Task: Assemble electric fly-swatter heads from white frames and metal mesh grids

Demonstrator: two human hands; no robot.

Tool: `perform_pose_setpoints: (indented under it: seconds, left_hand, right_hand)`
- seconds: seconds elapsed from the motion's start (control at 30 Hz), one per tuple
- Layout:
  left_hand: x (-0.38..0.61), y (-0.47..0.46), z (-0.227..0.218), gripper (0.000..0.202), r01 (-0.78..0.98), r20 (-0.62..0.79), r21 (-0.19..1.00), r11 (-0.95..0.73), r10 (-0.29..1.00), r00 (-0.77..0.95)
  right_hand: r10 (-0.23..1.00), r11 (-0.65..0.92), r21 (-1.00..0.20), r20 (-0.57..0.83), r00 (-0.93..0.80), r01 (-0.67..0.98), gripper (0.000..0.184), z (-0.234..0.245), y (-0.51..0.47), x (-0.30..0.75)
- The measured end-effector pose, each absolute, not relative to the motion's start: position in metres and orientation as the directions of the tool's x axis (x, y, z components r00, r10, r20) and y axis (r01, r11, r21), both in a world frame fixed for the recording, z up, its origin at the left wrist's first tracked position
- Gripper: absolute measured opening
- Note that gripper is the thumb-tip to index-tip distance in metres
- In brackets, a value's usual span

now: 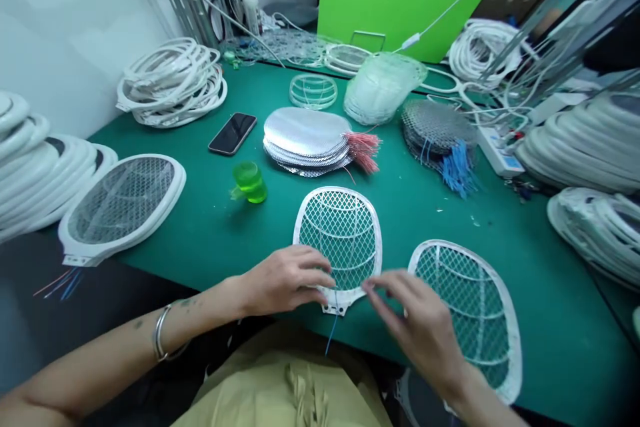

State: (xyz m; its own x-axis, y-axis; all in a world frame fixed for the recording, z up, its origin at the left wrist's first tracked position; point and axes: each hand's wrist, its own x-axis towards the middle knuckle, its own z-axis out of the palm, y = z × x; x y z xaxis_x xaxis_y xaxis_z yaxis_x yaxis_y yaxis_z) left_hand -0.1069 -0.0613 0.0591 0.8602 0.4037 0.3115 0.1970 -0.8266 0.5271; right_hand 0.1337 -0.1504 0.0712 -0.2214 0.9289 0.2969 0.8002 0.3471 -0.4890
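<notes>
A white mosquito-swatter head (350, 227) with a metal mesh lies on the green table in front of me, its neck at the table's near edge. From the neck hangs a thin blue wire (331, 335). My left hand (290, 280) rests over the head's lower left rim, fingers curved and apart. At the lower right rim, my right hand (415, 313) has thumb and forefinger pinched together; whatever is between them is too small to make out. Partly behind the right hand lies a second white swatter head (480, 310) with mesh.
Mesh sheets with red wires (307, 130) lie stacked mid-table, beside darker mesh sheets with blue wires (435, 127). A green cup (250, 181) and a phone (233, 133) are left. Piles of white frames (173, 83) line both sides; a power strip (500, 152) is right.
</notes>
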Motion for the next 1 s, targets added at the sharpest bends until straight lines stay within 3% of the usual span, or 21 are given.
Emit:
perform_pose_setpoints:
  seconds: [0.13, 0.3, 0.43, 0.63, 1.0]
  left_hand:
    - [-0.121, -0.082, 0.042, 0.026, 0.198, 0.306, 0.402, -0.894, 0.335, 0.891]
    - [-0.118, -0.080, 0.042, 0.030, 0.189, 0.365, 0.345, -0.919, 0.317, 0.876]
    - [-0.117, -0.084, 0.041, 0.031, 0.196, 0.408, 0.352, -0.915, 0.339, 0.848]
    - [-0.114, -0.086, 0.041, 0.027, 0.216, 0.343, 0.305, -0.928, 0.319, 0.884]
    - [-0.112, -0.073, 0.052, 0.029, 0.136, 0.238, 0.222, -0.966, 0.188, 0.953]
  right_hand:
    - [0.855, 0.486, -0.353, 0.384, -0.349, 0.800, 0.024, 0.050, -0.202, 0.115]
    - [0.867, 0.435, -0.259, 0.378, -0.324, 0.862, 0.030, 0.036, -0.208, 0.108]
    - [0.867, 0.433, -0.261, 0.383, -0.319, 0.863, 0.028, 0.037, -0.208, 0.107]
    - [0.877, 0.419, -0.295, 0.375, -0.299, 0.859, 0.028, 0.038, -0.204, 0.105]
    - [0.891, 0.425, -0.328, 0.318, -0.324, 0.844, 0.028, 0.047, -0.202, 0.106]
